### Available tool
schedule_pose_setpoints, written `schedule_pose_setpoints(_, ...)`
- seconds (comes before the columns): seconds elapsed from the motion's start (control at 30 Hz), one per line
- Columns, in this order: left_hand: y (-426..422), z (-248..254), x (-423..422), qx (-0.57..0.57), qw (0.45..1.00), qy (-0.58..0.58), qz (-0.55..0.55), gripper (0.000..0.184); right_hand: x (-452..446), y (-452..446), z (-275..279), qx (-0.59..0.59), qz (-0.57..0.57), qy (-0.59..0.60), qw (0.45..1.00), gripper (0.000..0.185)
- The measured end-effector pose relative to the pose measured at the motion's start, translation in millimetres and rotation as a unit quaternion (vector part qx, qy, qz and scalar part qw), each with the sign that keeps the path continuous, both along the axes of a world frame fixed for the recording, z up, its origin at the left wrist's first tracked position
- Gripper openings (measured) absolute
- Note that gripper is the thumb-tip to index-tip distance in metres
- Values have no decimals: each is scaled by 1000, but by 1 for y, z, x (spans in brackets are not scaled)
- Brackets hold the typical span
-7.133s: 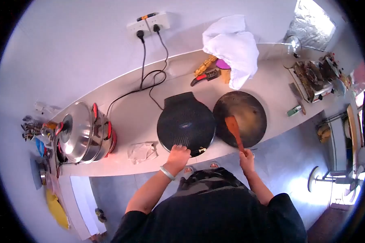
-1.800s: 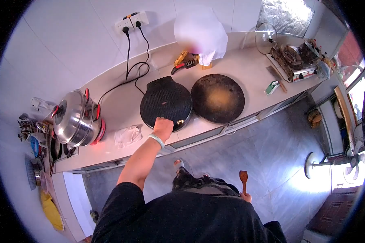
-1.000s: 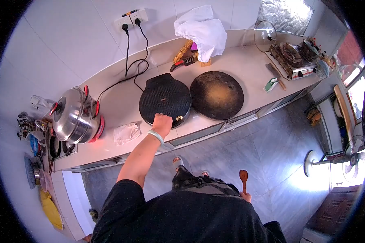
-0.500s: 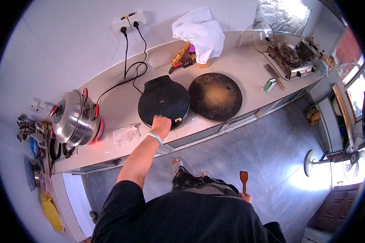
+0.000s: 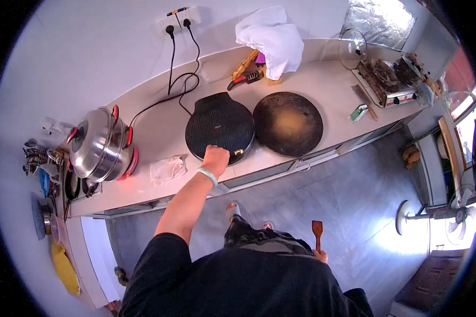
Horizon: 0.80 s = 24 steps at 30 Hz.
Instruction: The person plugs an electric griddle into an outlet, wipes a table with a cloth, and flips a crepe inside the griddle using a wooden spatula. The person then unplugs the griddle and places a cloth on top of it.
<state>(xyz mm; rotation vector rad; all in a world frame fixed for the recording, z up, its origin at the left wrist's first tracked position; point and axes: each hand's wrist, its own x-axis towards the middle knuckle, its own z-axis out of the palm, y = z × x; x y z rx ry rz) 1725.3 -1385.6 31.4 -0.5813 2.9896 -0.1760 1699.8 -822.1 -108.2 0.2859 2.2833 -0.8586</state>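
A closed black electric griddle (image 5: 219, 121) sits on the counter. My left hand (image 5: 216, 158), with a pale bangle at the wrist, is closed at the griddle's front edge, left of a small gold-coloured catch; what the fingers grip is hidden. Right beside the griddle lies a round dark pan (image 5: 288, 124) with a brownish patch in its middle. Low by my right side, away from the counter, my right hand (image 5: 321, 257) is wrapped round the handle of an upright wooden spatula (image 5: 317, 229). A crumpled pale cloth (image 5: 167, 170) lies left of the griddle.
A steel steamer pot (image 5: 101, 148) stands on the left. Black cords run from the griddle to wall sockets (image 5: 179, 20). Behind are a white cloth (image 5: 272, 39) and a red-black tool (image 5: 244, 80). A gas stove (image 5: 391, 84) and a knife (image 5: 366, 102) are at the right.
Since the oldest frame, my right hand has drawn the spatula away from the pan to my side. My left hand stays at the griddle's front edge. The view has shifted slightly.
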Motion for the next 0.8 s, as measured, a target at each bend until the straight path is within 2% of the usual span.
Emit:
schedule_pose_setpoints(0.27, -1, -2, 0, -6, 1000, -5, -5, 15, 1, 3, 0, 12, -10, -1, 1000, 29)
schedule_pose_setpoints(0.57, -1, 0, -1, -6, 1000, -16, 4, 14, 8, 10, -12, -25, -51, -12, 998, 29)
schedule_pose_setpoints(0.8, 0, 0, -1, -15, 1000, 3, -3, 14, 8, 9, -9, 17, -19, -10, 1000, 30)
